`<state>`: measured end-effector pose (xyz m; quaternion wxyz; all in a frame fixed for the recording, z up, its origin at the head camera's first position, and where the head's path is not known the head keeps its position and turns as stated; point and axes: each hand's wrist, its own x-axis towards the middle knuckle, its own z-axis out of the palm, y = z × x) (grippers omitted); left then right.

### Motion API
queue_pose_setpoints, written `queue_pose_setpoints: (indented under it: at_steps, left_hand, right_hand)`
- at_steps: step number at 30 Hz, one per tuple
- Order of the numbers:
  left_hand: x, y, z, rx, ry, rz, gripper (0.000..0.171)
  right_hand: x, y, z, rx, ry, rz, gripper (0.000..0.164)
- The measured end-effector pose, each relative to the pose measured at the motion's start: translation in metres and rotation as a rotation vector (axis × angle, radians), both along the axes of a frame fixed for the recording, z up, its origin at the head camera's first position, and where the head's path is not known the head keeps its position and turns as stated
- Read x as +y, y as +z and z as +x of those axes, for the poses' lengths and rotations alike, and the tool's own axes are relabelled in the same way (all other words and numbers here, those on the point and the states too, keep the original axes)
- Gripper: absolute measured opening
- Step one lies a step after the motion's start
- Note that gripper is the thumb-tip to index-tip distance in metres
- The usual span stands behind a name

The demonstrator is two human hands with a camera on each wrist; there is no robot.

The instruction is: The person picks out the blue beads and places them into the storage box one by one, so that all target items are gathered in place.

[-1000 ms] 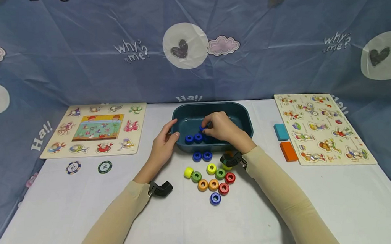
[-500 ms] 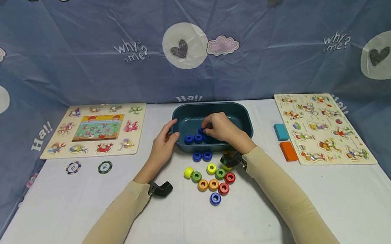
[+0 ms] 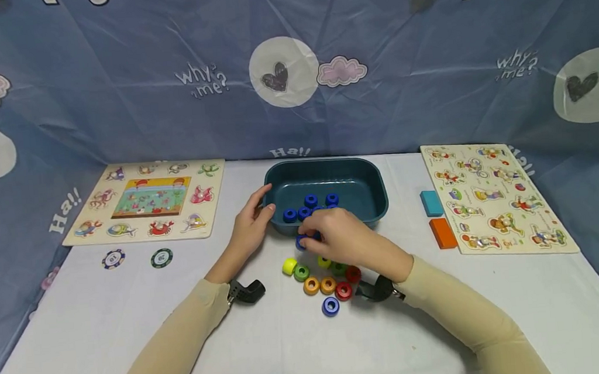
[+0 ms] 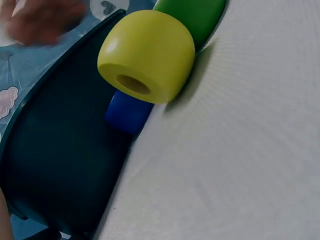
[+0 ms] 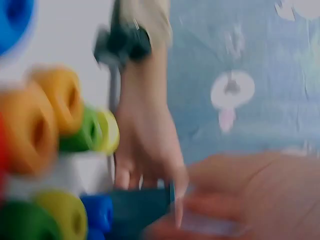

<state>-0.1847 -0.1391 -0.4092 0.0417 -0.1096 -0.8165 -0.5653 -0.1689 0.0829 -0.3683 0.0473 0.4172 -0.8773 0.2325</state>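
Straight fingers of my left hand [image 3: 249, 223] rest against the left end of a dark teal tray [image 3: 324, 164]. Several blue ring-shaped beads [image 3: 290, 215] lie inside the tray towards its near side. My right hand [image 3: 343, 236] is over the tray's near edge, thumb and fingers apart, at a blue bead [image 3: 300, 242] just outside it. In the right wrist view, blurred blue beads [image 5: 97, 212] stand a little apart from the right fingers. The hand partly hides the blue beads in front of the tray.
Yellow [image 3: 289, 266], green [image 3: 301, 273], orange [image 3: 311, 286] and red beads [image 3: 343, 291], plus a blue one [image 3: 330, 306], lie before the tray. Puzzle boards [image 3: 201, 218] [image 3: 494, 242] flank it. Two chips [image 3: 162, 257] lie left; turquoise [image 3: 431, 203] and orange blocks [image 3: 443, 233] lie right.
My right hand has let go of a blue bead in the tray and come back towards me, over the near edge. My left hand has stayed at the tray's left end.
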Motion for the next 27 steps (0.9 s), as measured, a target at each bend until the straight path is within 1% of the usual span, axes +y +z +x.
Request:
queue_pose_setpoints:
  at_steps: [2, 4, 7, 9, 11, 15, 21, 27]
  left_hand:
    - [0.0, 0.001, 0.0, 0.0, 0.002, -0.005, 0.048]
    - [-0.001, 0.002, 0.001, 0.001, 0.01, -0.014, 0.048]
    - [-0.001, 0.002, 0.001, 0.006, 0.016, -0.022, 0.048]
    - [-0.001, 0.002, 0.001, 0.005, 0.012, -0.017, 0.048]
    - [0.0, 0.002, 0.001, 0.001, 0.007, -0.01, 0.048]
    - [0.001, 0.002, 0.001, -0.005, 0.005, -0.004, 0.048]
    - [0.001, 0.003, 0.001, -0.004, 0.002, -0.007, 0.047]
    - [0.001, 0.002, 0.0, -0.01, 0.0, 0.002, 0.048]
  right_hand:
    - [0.001, -0.003, 0.013, -0.019, -0.047, 0.121, 0.017]
    - [0.001, -0.009, 0.021, -0.013, -0.105, 0.205, 0.017]
    - [0.001, -0.02, 0.023, 0.036, -0.185, 0.263, 0.017]
    - [0.0, -0.027, 0.022, 0.062, -0.214, 0.266, 0.018]
    - [0.001, -0.032, 0.02, 0.068, -0.228, 0.263, 0.018]
    - [0.001, -0.037, 0.017, 0.045, -0.226, 0.237, 0.017]
    - [0.001, -0.039, 0.017, 0.031, -0.209, 0.215, 0.016]
    - [0.0, -0.039, 0.016, -0.005, -0.205, 0.211, 0.015]
